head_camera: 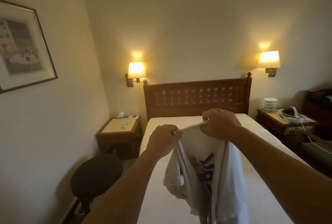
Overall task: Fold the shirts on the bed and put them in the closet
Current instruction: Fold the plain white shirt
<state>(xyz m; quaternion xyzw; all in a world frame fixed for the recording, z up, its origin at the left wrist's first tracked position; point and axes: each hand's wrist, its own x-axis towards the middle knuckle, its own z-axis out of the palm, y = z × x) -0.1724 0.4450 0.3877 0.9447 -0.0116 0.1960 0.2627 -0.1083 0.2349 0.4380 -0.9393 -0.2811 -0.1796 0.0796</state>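
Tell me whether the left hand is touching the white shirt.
Touching. The head view shows the left hand pinching the top edge of the white shirt, which hangs above the bed; the right hand pinches the same edge.

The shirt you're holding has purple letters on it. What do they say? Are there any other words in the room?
White shirt: purple print, creased and seen through the fabric, so it can't be read.
Framed picture: no readable words.
Things on the nightstands: too small to read.
So nothing here can be read.

White shirt (206, 170) pinched by left hand (164, 138) and right hand (220, 125) above bed (161, 196).
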